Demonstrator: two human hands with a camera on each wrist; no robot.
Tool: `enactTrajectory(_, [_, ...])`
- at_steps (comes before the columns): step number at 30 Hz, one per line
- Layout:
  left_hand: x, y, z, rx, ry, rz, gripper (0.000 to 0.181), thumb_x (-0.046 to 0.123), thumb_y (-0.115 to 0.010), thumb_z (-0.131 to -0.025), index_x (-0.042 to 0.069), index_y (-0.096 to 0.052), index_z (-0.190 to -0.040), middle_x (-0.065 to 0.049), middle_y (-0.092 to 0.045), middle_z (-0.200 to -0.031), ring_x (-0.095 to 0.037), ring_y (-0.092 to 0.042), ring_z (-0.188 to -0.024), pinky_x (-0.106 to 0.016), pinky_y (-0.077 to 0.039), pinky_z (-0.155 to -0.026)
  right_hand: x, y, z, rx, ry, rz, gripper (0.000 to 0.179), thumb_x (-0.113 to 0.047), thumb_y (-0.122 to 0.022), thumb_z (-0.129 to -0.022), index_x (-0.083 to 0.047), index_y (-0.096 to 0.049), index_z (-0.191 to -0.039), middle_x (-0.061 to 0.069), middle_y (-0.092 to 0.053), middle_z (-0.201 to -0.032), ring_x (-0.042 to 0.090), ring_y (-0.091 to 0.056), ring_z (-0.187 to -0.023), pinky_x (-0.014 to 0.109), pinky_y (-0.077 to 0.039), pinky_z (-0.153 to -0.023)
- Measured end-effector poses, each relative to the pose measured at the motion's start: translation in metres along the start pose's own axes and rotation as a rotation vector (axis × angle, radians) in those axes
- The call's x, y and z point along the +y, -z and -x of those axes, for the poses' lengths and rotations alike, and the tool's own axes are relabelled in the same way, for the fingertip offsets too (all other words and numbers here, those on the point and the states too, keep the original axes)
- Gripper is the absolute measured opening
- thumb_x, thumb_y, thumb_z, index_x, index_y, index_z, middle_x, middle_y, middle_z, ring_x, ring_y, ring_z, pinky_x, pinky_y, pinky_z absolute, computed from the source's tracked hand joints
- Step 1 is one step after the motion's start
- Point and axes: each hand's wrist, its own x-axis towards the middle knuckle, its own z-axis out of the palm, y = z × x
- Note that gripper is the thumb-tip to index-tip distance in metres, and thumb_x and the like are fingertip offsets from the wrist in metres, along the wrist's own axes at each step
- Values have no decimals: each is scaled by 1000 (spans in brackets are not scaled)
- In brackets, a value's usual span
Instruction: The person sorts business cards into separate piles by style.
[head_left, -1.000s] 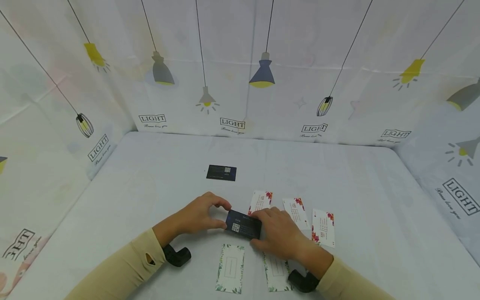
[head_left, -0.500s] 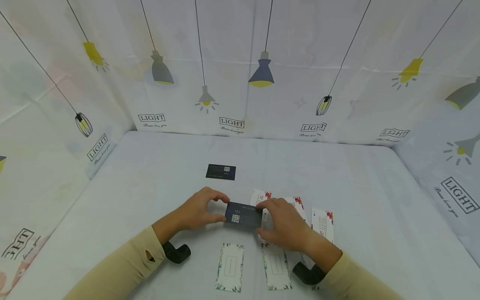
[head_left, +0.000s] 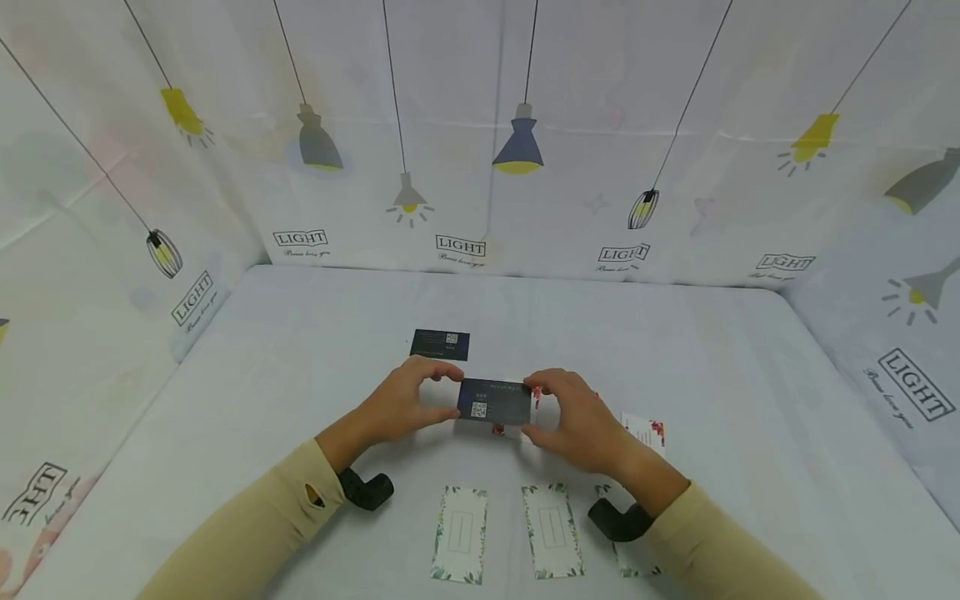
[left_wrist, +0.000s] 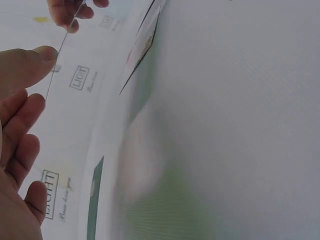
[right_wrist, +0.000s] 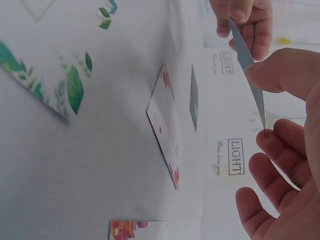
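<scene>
A dark business card with a small QR code is held level between both hands in the head view, raised off the table. My left hand pinches its left end between thumb and fingers. At the opposite end, my right hand pinches the right edge. Seen from the right wrist, the card is nearly edge-on. Red-flowered white cards lie beneath and behind the right hand, partly covered. Just beyond the left hand lies a second dark card.
Two white cards with green leaf borders, a left one and a middle one, lie at the front. A third leaf-bordered card is partly hidden by the right forearm. White cloth covers the table.
Both hands have carried the dark card away from the front leaf-bordered cards, towards the far side, and raised it. More of the third leaf-bordered card shows now.
</scene>
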Motion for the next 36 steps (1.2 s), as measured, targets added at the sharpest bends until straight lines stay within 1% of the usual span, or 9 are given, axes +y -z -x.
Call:
enactTrajectory(7, [5, 4, -17, 9, -26, -5, 46, 22, -82, -85, 13, -66, -127, 1, -62, -123, -24, -51, -114, -51, -44, -97, 8, 9, -7, 42, 23, -14, 56, -15, -81, -83, -2, -56, -131, 11, -60, -127, 31, -57, -109, 48, -49, -89])
enactTrajectory(13, [6, 7, -37, 13, -28, 13, 46, 20, -80, -86, 10, -65, -128, -2, -63, -127, -24, -52, -120, -47, -42, -102, 15, 19, -19, 34, -31, -36, 56, -17, -79, -86, -1, -55, -133, 14, -58, -129, 35, -56, -111, 49, -48, -92])
enactTrajectory(17, [6, 7, -48, 3, -11, 15, 46, 19, -80, -87, 9, -65, -130, -3, -62, -129, -27, -51, -122, -45, -41, -104, 22, 21, -27, 22, -68, -26, 56, -20, -78, -87, -3, -55, -135, 15, -58, -131, 34, -56, -112, 51, -48, -92])
enactTrajectory(20, [5, 5, -55, 7, 19, -3, 46, 21, -79, -87, 11, -65, -130, -4, -62, -127, -30, -51, -120, -46, -42, -102, 28, 22, -32, 16, -100, -25, 56, -21, -78, -87, -4, -55, -136, 15, -58, -132, 33, -56, -113, 51, -48, -92])
enactTrajectory(23, [3, 5, -61, 9, 46, -20, 46, 23, -79, -87, 13, -65, -130, -5, -61, -127, -28, -51, -118, -47, -43, -99, 32, 23, -38, 5, -131, -34, 57, -20, -77, -88, -5, -54, -139, 17, -58, -133, 34, -56, -113, 51, -48, -91])
enactTrajectory(26, [1, 5, -68, 4, 66, -23, 47, 25, -78, -88, 13, -64, -131, -4, -61, -128, -25, -50, -118, -46, -43, -99, 35, 23, -43, -4, -171, -36, 57, -21, -75, -89, -6, -53, -140, 18, -58, -131, 34, -56, -110, 48, -48, -86])
enactTrajectory(29, [-1, 5, -74, -2, 79, -7, 48, 23, -78, -87, 12, -63, -132, -3, -60, -129, -26, -50, -121, -45, -42, -100, 36, 24, -50, -9, -204, -32, 57, -23, -74, -90, -8, -53, -141, 17, -59, -126, 32, -55, -105, 45, -47, -81])
enactTrajectory(32, [-5, 5, -79, -6, 99, 12, 50, 22, -79, -87, 12, -62, -133, -2, -60, -130, -27, -49, -122, -45, -41, -101, 37, 23, -56, -15, -221, -30, 56, -25, -74, -91, -9, -54, -141, 17, -60, -123, 31, -55, -103, 45, -47, -81])
enactTrajectory(36, [-11, 1, -86, 16, 118, 32, 51, 22, -78, -87, 10, -61, -133, -3, -60, -131, -28, -49, -123, -45, -41, -102, 42, 23, -60, -29, -242, -28, 56, -24, -73, -91, -9, -53, -141, 17, -59, -124, 31, -55, -102, 44, -47, -81])
